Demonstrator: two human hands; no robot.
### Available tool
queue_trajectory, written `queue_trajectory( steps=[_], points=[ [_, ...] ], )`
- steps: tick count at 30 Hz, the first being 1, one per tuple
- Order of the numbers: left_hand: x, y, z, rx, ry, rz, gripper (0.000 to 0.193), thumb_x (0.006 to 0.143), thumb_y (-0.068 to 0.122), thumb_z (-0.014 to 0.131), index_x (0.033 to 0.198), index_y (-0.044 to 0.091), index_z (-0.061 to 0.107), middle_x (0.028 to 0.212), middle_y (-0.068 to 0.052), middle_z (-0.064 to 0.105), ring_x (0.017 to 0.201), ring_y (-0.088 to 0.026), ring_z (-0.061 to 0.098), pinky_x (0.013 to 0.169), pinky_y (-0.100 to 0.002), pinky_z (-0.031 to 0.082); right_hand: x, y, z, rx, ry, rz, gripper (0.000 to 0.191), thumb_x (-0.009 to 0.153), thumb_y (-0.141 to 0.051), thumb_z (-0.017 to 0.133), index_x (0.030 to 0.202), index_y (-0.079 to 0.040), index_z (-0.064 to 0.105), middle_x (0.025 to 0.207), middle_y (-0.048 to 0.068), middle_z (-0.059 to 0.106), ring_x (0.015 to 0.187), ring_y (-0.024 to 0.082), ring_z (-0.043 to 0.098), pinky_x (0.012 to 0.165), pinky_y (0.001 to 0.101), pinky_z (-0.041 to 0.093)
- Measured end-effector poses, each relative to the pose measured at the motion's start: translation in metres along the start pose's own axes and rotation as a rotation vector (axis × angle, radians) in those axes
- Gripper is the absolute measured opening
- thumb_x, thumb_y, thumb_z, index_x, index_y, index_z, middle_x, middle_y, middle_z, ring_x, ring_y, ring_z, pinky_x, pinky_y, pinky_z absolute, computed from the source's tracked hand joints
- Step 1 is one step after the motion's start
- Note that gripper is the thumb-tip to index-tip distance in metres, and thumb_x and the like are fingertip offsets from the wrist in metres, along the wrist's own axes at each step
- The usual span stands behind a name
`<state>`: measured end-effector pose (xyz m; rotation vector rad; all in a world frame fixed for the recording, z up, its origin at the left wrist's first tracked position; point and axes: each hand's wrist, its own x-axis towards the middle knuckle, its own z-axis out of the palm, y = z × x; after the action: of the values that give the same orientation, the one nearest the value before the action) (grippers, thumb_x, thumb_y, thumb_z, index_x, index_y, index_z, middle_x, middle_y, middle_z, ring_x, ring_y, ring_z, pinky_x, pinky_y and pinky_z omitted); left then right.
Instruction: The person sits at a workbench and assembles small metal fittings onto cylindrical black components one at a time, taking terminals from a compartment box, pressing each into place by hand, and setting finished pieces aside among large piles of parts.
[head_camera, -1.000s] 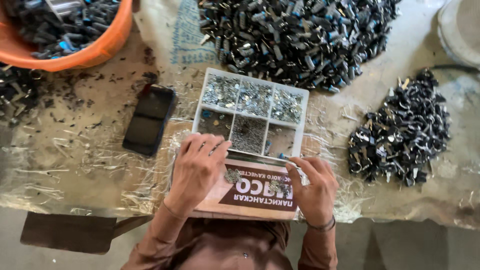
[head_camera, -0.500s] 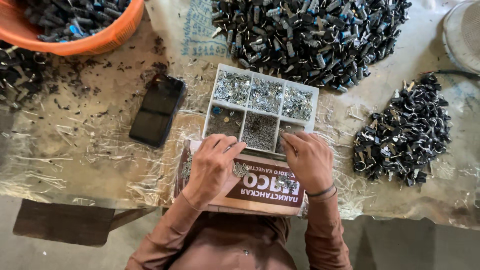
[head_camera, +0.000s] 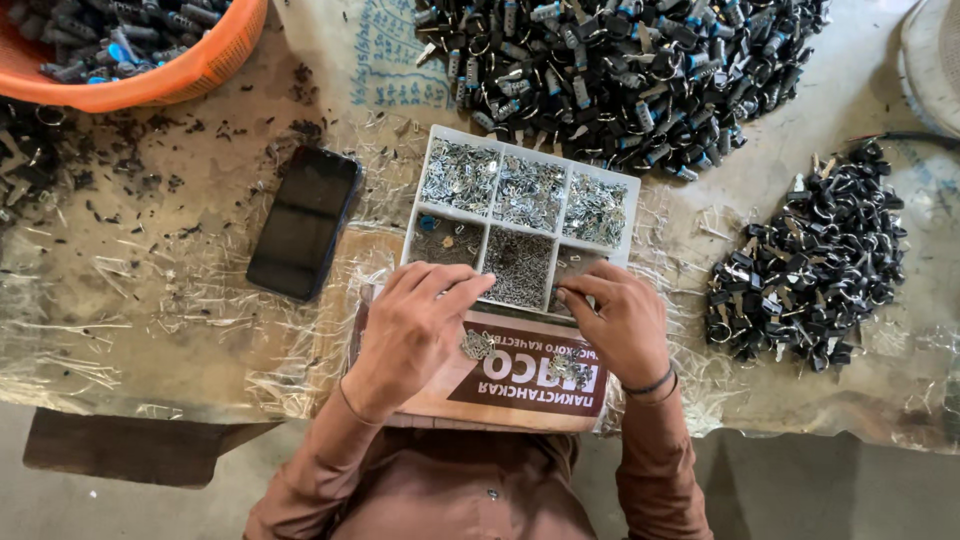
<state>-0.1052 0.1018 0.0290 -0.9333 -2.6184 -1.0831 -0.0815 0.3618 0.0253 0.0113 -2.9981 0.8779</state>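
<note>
The white six-compartment plastic tray of small silvery metal parts sits mid-counter. The right hand pinches a tiny piece at its near edge; the left hand, fingers loosely curled, rests beside. A slip could scatter pieces into the crinkled clear plastic sheet.

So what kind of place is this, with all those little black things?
Probably a small workshop where little parts get sorted or put together. Big heaps of black parts cover the table, an orange basket holds more, and both hands work beside a white divided tray of tiny metal pieces.
</note>
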Motion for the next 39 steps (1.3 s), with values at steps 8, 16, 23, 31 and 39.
queue_trajectory(
  steps=[8, 16, 23, 31, 39],
  points=[
    [0.018, 0.012, 0.030, -0.046, 0.056, 0.142, 0.042, 0.092, 0.006, 0.072, 0.133, 0.006, 0.065, 0.124, -0.009, 0.066, 0.103, -0.022, 0.061, 0.097, -0.033, 0.049, -0.007, -0.006, -0.012, 0.091, 0.266, -0.089, 0.012, 0.091, -0.011, 0.079, 0.102, -0.007, 0.079, 0.091, 0.005, 0.071, 0.075, 0.017, 0.064, 0.067, 0.0307, 0.051],
    [0.022, 0.025, 0.025, -0.485, -0.110, 0.086, 0.056, 0.092, 0.006, 0.072, 0.147, 0.009, 0.058, 0.136, -0.014, 0.069, 0.107, -0.025, 0.075, 0.090, -0.030, 0.062, -0.025, -0.018, -0.006, 0.415, 0.301, -0.166, 0.014, 0.088, -0.001, 0.076, 0.102, 0.000, 0.074, 0.090, 0.005, 0.069, 0.080, 0.014, 0.067, 0.070, 0.0257, 0.052],
    [0.011, 0.031, 0.018, -0.462, 0.052, 0.063, 0.055, 0.086, 0.008, 0.077, 0.139, 0.007, 0.063, 0.134, -0.014, 0.069, 0.107, -0.029, 0.075, 0.090, -0.032, 0.062, -0.040, -0.027, 0.014, 0.923, 0.153, 0.064, 0.023, 0.094, -0.001, 0.072, 0.117, 0.003, 0.070, 0.102, 0.007, 0.075, 0.090, 0.011, 0.070, 0.078, 0.0250, 0.057],
    [0.015, 0.011, 0.029, -0.418, 0.127, 0.069, 0.039, 0.092, 0.016, 0.081, 0.128, 0.010, 0.070, 0.128, -0.012, 0.073, 0.110, -0.025, 0.076, 0.095, -0.032, 0.063, -0.022, -0.016, 0.017, 0.982, 0.066, 0.064, 0.024, 0.092, -0.006, 0.074, 0.113, 0.002, 0.067, 0.095, 0.006, 0.074, 0.079, 0.011, 0.068, 0.067, 0.0230, 0.057],
    [0.030, -0.004, 0.018, -0.193, 0.094, -0.140, 0.042, 0.082, 0.013, 0.078, 0.124, 0.009, 0.072, 0.121, -0.009, 0.072, 0.109, -0.027, 0.067, 0.096, -0.037, 0.054, 0.045, -0.031, 0.039, -0.305, 0.150, -0.253, 0.019, 0.079, -0.023, 0.080, 0.090, -0.007, 0.077, 0.090, 0.007, 0.068, 0.085, 0.024, 0.057, 0.069, 0.0342, 0.052]
  ],
)
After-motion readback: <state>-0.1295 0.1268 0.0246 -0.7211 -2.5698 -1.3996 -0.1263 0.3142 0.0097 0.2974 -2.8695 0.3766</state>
